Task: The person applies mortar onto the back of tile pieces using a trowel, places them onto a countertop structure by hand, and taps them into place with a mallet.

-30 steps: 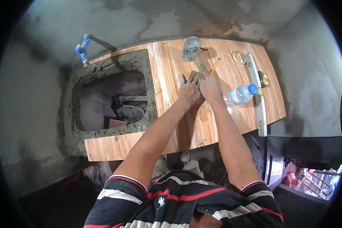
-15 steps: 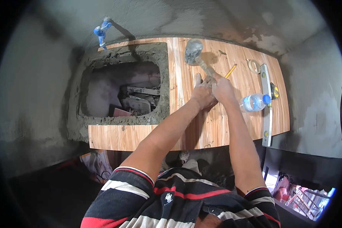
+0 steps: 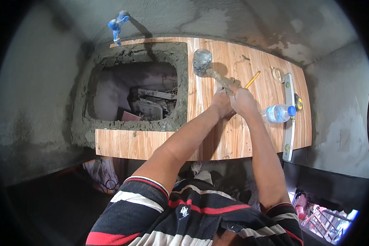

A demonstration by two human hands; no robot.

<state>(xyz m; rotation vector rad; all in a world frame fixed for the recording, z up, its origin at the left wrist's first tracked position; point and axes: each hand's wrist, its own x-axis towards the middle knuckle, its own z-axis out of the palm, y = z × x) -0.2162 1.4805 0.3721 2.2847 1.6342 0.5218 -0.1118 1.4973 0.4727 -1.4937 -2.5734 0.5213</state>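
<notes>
Mallet [image 3: 202,62] in right hand [image 3: 244,101] — cement-rimmed opening [image 3: 182,84] leftward, open board [image 3: 233,54] rightward.

- This place is looking like a room under construction; whether it is becoming a kitchen or a washroom is staying unclear.
- Unpainted grey cement walls [image 3: 45,82] are enclosing the space, showing uneven darker and lighter patches.
- Rough mortar [image 3: 127,125] is framing a rounded, rectangular opening [image 3: 112,92], where loose debris [image 3: 147,107] is lying.
- A blue tap [image 3: 116,29] is jutting out near its back left corner.
- Building tools are showing at the wood-patterned tabletop [image 3: 250,143]: a mallet [image 3: 202,61], spirit level [image 3: 289,127] and tape measure [image 3: 298,103].
</notes>
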